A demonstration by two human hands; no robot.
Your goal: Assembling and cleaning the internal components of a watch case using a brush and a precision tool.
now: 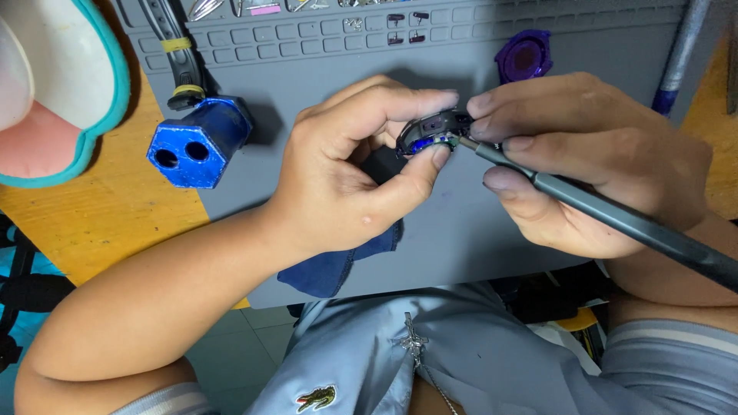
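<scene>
**Fingers clamp a small watch part while a dark tool meets its edge**

Fingers of the left hand (pixel 338 169) are closed around a small black watch part (pixel 432 132), thumb pressing from below and forefinger curled over the top, so the piece is pinched between them above the grey work mat (pixel 461 230). A blue glint shows on the underside of the part, just above the thumb tip. The right hand (pixel 592 161) has its fingers wrapped tight on a dark slender tool (pixel 615 219), whose tip touches the part's right edge, right beside the left thumb; the right forefinger also rests on top of the part.

Beyond the right fingers, a purple ring-shaped piece (pixel 524 55) lies on the mat. Well to the left of the left hand stands a blue block with two round holes (pixel 196 142), and just past it a black watch strap (pixel 178 54). Under the left wrist lies a blue cloth (pixel 338 265). A teal-rimmed white object (pixel 69 84) sits far left on the wooden table (pixel 108 215).
</scene>
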